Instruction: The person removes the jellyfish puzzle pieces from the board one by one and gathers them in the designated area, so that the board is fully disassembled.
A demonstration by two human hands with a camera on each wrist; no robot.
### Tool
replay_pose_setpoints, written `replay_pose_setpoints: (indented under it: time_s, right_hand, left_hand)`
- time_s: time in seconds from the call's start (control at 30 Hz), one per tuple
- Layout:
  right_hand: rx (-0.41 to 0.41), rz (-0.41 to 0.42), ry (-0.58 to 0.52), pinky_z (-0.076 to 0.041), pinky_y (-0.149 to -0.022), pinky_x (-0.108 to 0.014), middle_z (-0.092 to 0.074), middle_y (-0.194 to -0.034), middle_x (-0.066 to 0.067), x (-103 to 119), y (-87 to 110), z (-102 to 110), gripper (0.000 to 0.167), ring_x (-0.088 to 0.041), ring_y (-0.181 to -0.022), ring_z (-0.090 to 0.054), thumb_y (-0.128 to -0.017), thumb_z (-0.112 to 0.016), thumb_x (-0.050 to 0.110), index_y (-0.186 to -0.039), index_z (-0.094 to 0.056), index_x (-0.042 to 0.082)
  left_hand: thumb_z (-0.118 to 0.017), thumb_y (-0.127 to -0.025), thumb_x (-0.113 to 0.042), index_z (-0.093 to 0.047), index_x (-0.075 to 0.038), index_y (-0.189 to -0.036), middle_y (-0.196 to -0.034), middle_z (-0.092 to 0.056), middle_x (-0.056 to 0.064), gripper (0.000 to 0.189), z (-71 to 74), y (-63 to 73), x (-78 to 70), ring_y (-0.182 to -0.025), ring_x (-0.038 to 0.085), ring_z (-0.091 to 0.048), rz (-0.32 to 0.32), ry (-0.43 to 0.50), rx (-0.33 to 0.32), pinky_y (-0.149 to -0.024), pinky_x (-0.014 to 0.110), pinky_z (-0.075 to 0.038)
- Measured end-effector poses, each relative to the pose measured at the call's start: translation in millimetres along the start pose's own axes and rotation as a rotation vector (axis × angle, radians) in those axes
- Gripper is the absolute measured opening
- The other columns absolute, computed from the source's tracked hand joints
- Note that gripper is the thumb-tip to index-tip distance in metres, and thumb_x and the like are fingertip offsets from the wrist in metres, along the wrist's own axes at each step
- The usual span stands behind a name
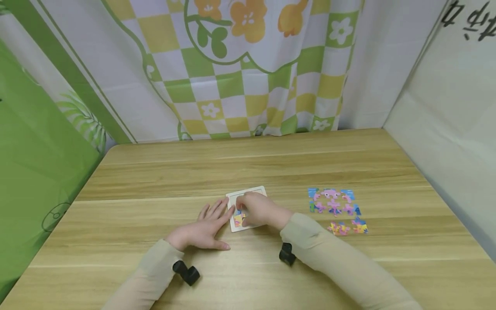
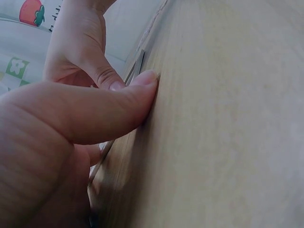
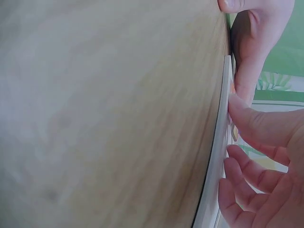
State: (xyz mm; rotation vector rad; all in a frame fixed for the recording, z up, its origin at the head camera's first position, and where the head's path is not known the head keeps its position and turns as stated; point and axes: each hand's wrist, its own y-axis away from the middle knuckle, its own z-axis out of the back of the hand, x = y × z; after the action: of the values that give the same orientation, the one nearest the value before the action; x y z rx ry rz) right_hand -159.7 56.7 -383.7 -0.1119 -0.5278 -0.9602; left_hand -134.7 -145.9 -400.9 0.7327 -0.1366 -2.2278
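Observation:
A white-framed puzzle tray [image 1: 248, 230] lies on the table, with a yellow and pink puzzle piece [image 1: 238, 221] showing in its lower left. My left hand [image 1: 207, 230] lies flat with spread fingers, its fingertips at the tray's left edge. Over the tray, my right hand [image 1: 257, 209] has curled fingers and seems to pinch a puzzle piece [image 3: 234, 133], mostly hidden by the thumb in the right wrist view. That hand covers most of the tray's inside. In the left wrist view, the left thumb [image 2: 95, 111] hides part of the scene.
To the right lies a group of loose pink and blue puzzle pieces [image 1: 334, 202], with yellow and pink pieces [image 1: 339, 228] and another yellow-blue cluster [image 1: 360, 225] below. A checked curtain [image 1: 248, 94] hangs behind the wooden table [image 1: 155, 181]. Black wrist mounts [image 1: 187, 272] sit below both wrists.

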Motion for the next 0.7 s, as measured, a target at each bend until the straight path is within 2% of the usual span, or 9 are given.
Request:
replay_pose_setpoints:
  time_s: [0.17,0.3,0.5,0.7]
  right_hand:
    - [-0.018,0.046,-0.052,-0.046,-0.068,-0.03,-0.06,-0.079,-0.003,0.5,1.6,-0.3,0.029,-0.015,-0.07,-0.051,-0.07,-0.082,0.003,-0.088,-0.06,0.006]
    - [-0.035,0.071,-0.088,-0.043,-0.062,-0.025,-0.059,-0.076,-0.003,0.5,2.4,-0.1,0.026,-0.012,-0.065,-0.048,-0.071,-0.077,-0.003,-0.089,-0.06,0.005]
    - [-0.05,0.103,-0.152,-0.037,-0.056,-0.02,-0.058,-0.074,-0.003,0.0,4.9,2.8,0.02,-0.01,-0.06,-0.045,-0.073,-0.067,-0.008,-0.088,-0.062,0.004]
    - [-0.069,0.144,-0.194,-0.039,-0.057,-0.018,-0.057,-0.075,0.001,-1.9,9.3,4.4,0.016,-0.008,-0.063,-0.047,-0.077,-0.069,-0.004,-0.088,-0.064,0.005]
  left_hand:
    - [-0.067,-0.086,-0.039,-0.006,-0.003,-0.152,-0.157,0.014,0.021,0.096,-0.7,-0.7,0.5,-0.143,0.04,0.014,-0.009,-0.003,0.003,-0.111,0.064,0.007]
    - [-0.067,-0.086,-0.039,-0.007,-0.002,-0.152,-0.157,0.013,0.022,0.096,-1.6,-0.7,1.5,-0.143,0.042,0.013,-0.015,-0.005,-0.006,-0.11,0.065,0.007]
    - [-0.066,-0.086,-0.039,-0.005,-0.004,-0.152,-0.157,0.013,0.022,0.096,-1.7,-1.1,1.7,-0.143,0.042,0.013,-0.017,-0.005,-0.005,-0.11,0.065,0.007]
    - [-0.066,-0.087,-0.039,-0.005,-0.004,-0.152,-0.157,0.012,0.021,0.096,-1.4,-0.8,1.4,-0.143,0.042,0.012,-0.02,0.003,-0.007,-0.11,0.065,0.006]
